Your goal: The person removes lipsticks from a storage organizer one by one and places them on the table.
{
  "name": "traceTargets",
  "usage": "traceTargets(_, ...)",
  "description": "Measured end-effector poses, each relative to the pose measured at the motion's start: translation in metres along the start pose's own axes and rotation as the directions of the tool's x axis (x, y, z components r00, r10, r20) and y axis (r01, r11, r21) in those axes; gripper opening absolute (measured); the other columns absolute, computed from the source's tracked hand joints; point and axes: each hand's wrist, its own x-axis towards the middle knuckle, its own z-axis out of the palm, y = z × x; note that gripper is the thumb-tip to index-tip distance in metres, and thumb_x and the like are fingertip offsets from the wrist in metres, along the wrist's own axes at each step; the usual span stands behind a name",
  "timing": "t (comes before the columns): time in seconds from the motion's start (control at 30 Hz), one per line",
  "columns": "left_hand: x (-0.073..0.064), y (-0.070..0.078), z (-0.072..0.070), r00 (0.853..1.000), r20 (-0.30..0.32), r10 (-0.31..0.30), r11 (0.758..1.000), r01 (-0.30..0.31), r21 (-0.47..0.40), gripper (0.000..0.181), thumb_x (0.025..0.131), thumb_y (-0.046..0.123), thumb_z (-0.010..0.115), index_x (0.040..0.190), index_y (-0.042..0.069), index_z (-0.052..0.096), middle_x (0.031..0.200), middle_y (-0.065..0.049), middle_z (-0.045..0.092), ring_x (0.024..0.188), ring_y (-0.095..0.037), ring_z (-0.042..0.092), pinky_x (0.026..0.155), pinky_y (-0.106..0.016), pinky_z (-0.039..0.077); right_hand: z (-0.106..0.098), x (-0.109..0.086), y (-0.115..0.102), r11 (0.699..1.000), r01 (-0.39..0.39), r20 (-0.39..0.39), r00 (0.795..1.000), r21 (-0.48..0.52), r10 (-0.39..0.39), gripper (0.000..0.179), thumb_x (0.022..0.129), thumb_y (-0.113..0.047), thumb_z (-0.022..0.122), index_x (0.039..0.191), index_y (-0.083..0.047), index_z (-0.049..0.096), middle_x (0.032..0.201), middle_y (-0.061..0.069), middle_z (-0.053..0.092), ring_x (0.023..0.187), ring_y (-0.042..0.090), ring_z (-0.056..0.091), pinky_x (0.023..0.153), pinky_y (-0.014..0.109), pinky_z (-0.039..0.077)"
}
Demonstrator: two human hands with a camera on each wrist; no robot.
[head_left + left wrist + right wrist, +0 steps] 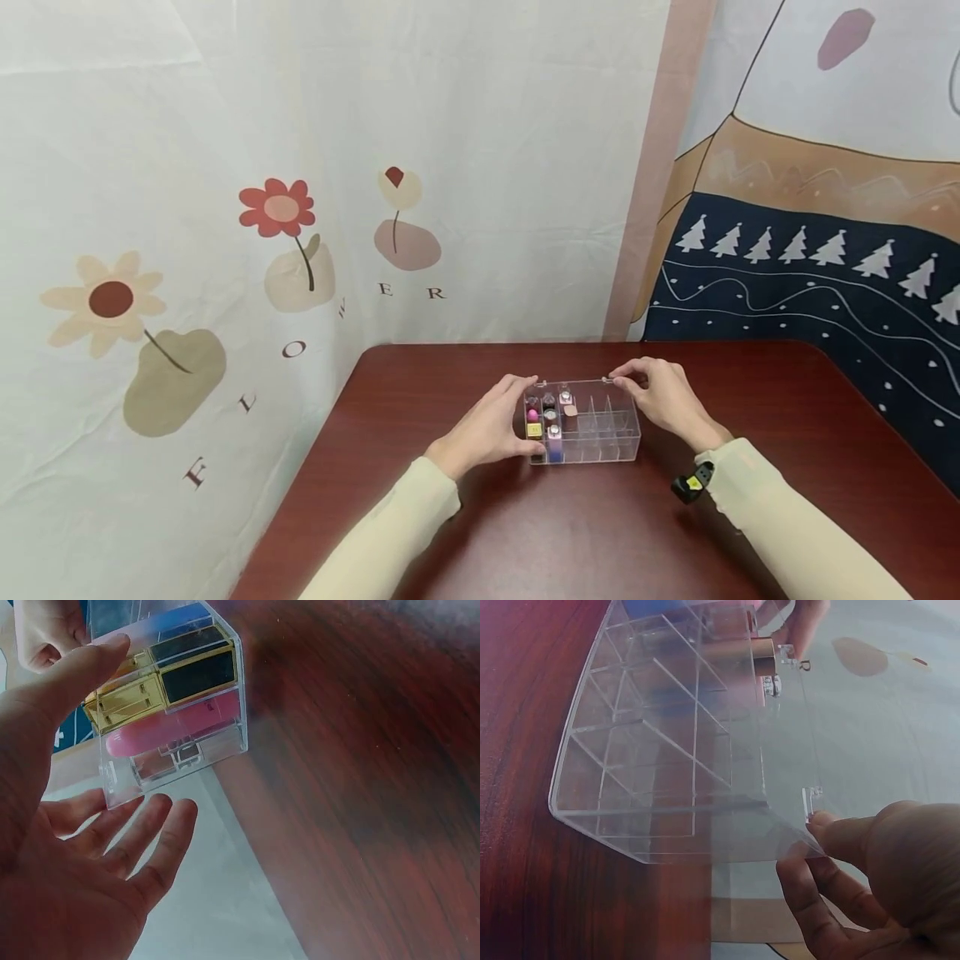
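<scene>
Bright, even head view, soft glare on the tabletop (581,529), dimmer, hazy wrist views

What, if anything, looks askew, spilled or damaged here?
Nothing stands out: the lipsticks sit inside the clear organizer on the tabletop, with no visible spill or crack. They crowd its left side in the head view, leaving right-hand compartments bare; uneven, not wrong.
</scene>
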Motion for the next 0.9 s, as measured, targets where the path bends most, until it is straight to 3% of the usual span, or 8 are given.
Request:
traceTargets(0.17,0.004,-0.008,0.002,1.0,-0.003,0.019,0.998,-0.019,-0.058,0.107,0.081,0.036,0.109,0.168,0.013,0.052,0.155,-0.009,0.065,0.138,-0.027,0.068,0.127,-0.049,0.059,0.004,-0.002,-0.002,1.0,0.019,0.002,1.0,0.013,-0.019,0.014,0.108,-0.008,0.082,0.12,-0.007,0.089,0.124,0.02,0.085,0.103,0.031,0.08,0.092,0.052,0.072)
traceTargets(0.43,0.008,-0.012,0.004,0.999,-0.015,0.04,0.995,-0.041,-0.095,0.106,0.078,0.033,0.111,0.165,0.01,0.054,0.15,-0.011,0.067,0.134,-0.029,0.07,0.123,-0.051,0.061,0.007,-0.004,-0.002,0.997,0.083,-0.017,0.996,0.0,-0.083,0.014,0.105,-0.003,0.084,0.119,-0.003,0.087,0.115,0.017,0.083,0.094,0.024,0.078,0.087,0.05,0.073)
traceTargets(0.77,0.009,-0.012,0.004,0.999,-0.015,0.045,0.992,-0.046,-0.116,0.107,0.081,0.033,0.11,0.168,0.011,0.051,0.152,-0.011,0.066,0.131,-0.029,0.068,0.119,-0.051,0.062,0.005,-0.013,-0.004,0.986,0.156,-0.053,0.986,-0.066,-0.16,0.028,0.103,-0.004,0.086,0.13,-0.001,0.085,0.123,0.019,0.08,0.104,0.036,0.077,0.093,0.059,0.071)
traceTargets(0.9,0.008,-0.013,0.003,0.999,-0.009,0.044,0.992,-0.045,-0.12,0.108,0.082,0.033,0.109,0.169,0.011,0.05,0.154,-0.011,0.066,0.131,-0.028,0.067,0.117,-0.05,0.063,0.007,-0.017,-0.006,0.969,0.224,-0.083,0.969,-0.107,-0.233,0.033,0.099,-0.004,0.09,0.132,-0.004,0.085,0.126,0.016,0.079,0.113,0.037,0.077,0.095,0.058,0.069)
